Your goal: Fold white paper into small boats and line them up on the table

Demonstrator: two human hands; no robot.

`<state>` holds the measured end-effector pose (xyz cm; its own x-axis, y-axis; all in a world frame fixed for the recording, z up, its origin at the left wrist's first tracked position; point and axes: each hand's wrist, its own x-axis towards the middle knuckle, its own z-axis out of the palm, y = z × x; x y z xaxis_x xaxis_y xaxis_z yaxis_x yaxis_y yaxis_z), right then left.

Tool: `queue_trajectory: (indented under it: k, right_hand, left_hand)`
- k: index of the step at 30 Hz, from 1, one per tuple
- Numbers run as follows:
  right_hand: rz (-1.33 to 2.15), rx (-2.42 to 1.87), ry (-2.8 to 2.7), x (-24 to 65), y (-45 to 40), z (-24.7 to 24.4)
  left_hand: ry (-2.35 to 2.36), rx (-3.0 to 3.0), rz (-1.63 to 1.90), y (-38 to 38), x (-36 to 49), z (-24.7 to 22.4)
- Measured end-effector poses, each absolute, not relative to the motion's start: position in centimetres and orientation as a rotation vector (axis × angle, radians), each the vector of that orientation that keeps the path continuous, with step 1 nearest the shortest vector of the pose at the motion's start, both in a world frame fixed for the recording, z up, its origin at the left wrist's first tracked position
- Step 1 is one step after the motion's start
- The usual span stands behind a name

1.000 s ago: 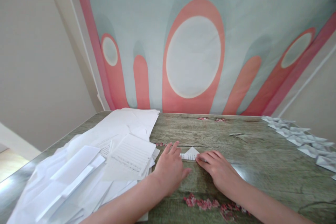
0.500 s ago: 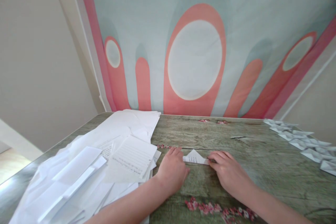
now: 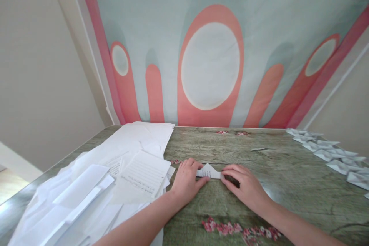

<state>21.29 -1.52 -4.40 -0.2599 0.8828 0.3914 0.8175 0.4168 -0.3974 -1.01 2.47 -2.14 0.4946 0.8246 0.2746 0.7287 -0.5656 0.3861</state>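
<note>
Between my hands is a small folded paper [image 3: 209, 172], white with lines of writing and a pointed peak above a straight lower band. My left hand [image 3: 188, 178] grips its left end, thumb in front and fingers behind. At the right end, my right hand [image 3: 243, 183] pinches the paper's tip between thumb and fingers. The paper is at the tabletop, its peak pointing away from me. The parts of it under my fingertips are hidden.
Loose white sheets [image 3: 144, 134] and a lined, written sheet [image 3: 144, 173] lie heaped on the left of the wood-patterned table [image 3: 201, 146]. Several folded paper shapes [image 3: 325, 155] form a row at the right edge. Behind the table hangs a painted backdrop [image 3: 161, 15].
My left thumb has come up onto the front of the paper. My right thumb now presses its right tip. The view has shifted slightly.
</note>
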Motion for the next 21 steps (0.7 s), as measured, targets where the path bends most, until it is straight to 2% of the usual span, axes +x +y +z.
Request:
queue_trajectory:
  k: [14, 21]
  right_hand:
    - [0.22, -1.392, -2.063, 21.43, -1.04, -5.16]
    - [0.224, -1.344, -2.045, 21.49, -1.01, -4.93]
  left_hand:
    - [1.403, 2.374, 0.689, 3.1, -0.67, -2.33]
    - [1.282, 2.288, 0.732, 3.18, -0.8, -2.17]
